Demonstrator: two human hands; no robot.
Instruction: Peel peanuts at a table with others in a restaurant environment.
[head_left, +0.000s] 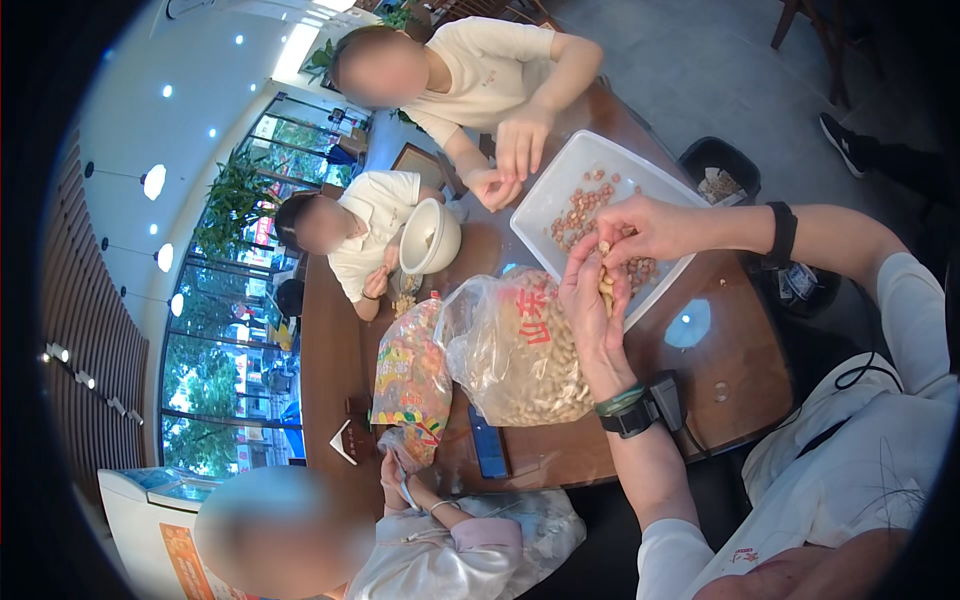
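Both my hands meet above a white plastic tray (551, 176) in which many shelled reddish peanuts (589, 201) lie. Several unshelled peanuts (607, 291) rest in the palm of my left hand (592, 311), which wears a dark wrist device and a green band. Between the fingertips of both hands is a peanut (604, 246), seemingly cracked open. My right hand (651, 229), with a black wristband, pinches at it from the other side. Beside my left hand stands a large clear plastic bag of unshelled peanuts (540, 375), bearing red writing.
A colourful bag (412, 360), a blue-screened phone (489, 442) and a white bowl (430, 238) are on the wooden table (720, 360). Three other people sit around it; one person's hands (510, 161) are by the tray. Black bins (720, 169) stand on the floor beyond the table's edge.
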